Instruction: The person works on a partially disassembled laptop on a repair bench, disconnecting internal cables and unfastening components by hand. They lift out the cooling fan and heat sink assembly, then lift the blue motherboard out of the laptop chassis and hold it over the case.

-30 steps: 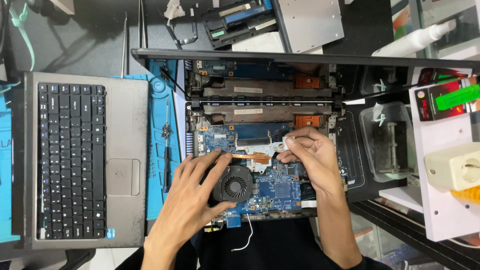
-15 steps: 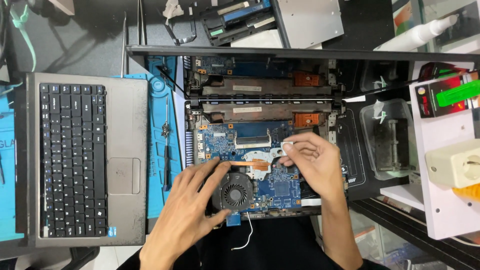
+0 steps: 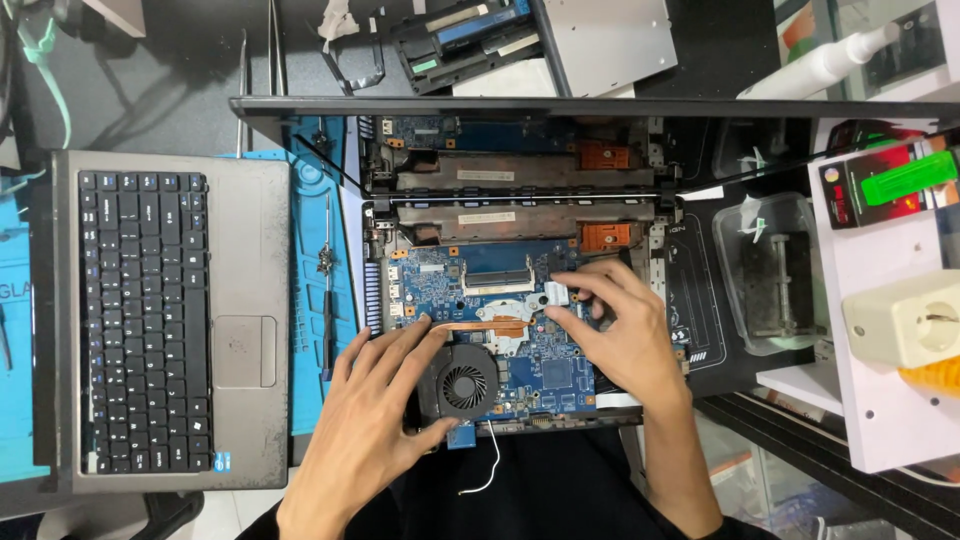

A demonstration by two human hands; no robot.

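On a cluttered workbench, mid-frame, the left hand (image 3: 375, 420) grips the fan (image 3: 467, 381); the right hand (image 3: 620, 335) pinches a metal bracket (image 3: 556, 293) on the circuit board (image 3: 560, 375).

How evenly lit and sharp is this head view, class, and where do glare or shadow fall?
Head view: sharp and evenly lit over the motherboard and both hands; mild glare on the metal plate; dark shadow at the upper left; no motion blur.

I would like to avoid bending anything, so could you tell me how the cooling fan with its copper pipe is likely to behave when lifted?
The cooling fan looks light, but its thin copper pipe probably bends easily. Lifted by the fan alone, the far metal plate may sag, so supporting both ends seems wise.
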